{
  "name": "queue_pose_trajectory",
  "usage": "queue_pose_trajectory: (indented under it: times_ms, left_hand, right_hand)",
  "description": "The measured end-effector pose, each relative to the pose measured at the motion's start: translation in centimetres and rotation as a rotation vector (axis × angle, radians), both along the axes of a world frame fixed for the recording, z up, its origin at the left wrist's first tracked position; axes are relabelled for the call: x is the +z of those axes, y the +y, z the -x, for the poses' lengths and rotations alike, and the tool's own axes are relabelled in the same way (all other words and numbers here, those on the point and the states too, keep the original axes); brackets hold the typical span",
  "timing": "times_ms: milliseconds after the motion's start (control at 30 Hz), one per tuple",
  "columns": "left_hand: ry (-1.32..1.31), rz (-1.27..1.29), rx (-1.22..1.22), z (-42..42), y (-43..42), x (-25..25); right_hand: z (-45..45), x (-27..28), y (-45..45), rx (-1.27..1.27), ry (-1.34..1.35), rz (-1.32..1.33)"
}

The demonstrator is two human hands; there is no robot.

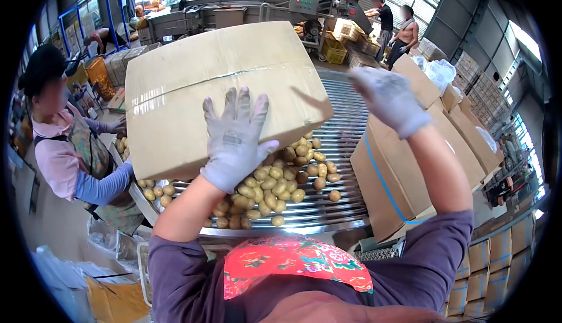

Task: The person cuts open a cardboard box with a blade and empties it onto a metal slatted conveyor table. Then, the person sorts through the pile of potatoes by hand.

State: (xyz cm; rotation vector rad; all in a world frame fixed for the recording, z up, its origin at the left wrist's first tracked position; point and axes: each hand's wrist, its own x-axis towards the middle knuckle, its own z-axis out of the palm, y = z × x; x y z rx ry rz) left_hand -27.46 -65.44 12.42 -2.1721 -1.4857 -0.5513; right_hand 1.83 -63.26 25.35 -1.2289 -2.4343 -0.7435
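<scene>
A large cardboard box (193,106) with a clear taped seam stands tilted over the roller conveyor (310,212). My left hand (234,138), in a pale grey glove with dirty fingertips, lies spread against the box's taped face. Below the box's near edge, a pile of potatoes (269,185) covers part of the metal rollers. Raised to the right of the box is my right hand (392,98), also gloved and smeared by motion. It is apart from the taped box, and its finger posture is unclear. The inside of the box is hidden.
Open cardboard boxes (398,171), one with a blue strap, stand close at my right. A co-worker (76,147) in blue sleeves is at the left side of the conveyor. Two people stand at the back right, near a yellow crate (333,52) and machinery.
</scene>
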Motion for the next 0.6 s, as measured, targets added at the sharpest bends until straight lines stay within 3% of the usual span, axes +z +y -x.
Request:
queue_pose_trajectory:
  times_ms: [133, 333, 600]
  left_hand:
    - [-0.037, 0.019, 0.021, 0.3, -0.2, -0.1]
    - [-0.116, 0.054, -0.01, 1.3, -0.8, -0.7]
    - [-0.136, 0.115, -0.027, 0.8, -0.9, -1.4]
  right_hand:
    - [7.7, -0.1, 3.8, 0.049, -0.302, 0.041]
    - [14.2, -0.1, 8.3, 0.057, -0.496, 0.055]
    - [5.8, 0.7, 9.6, -0.035, -0.509, 0.033]
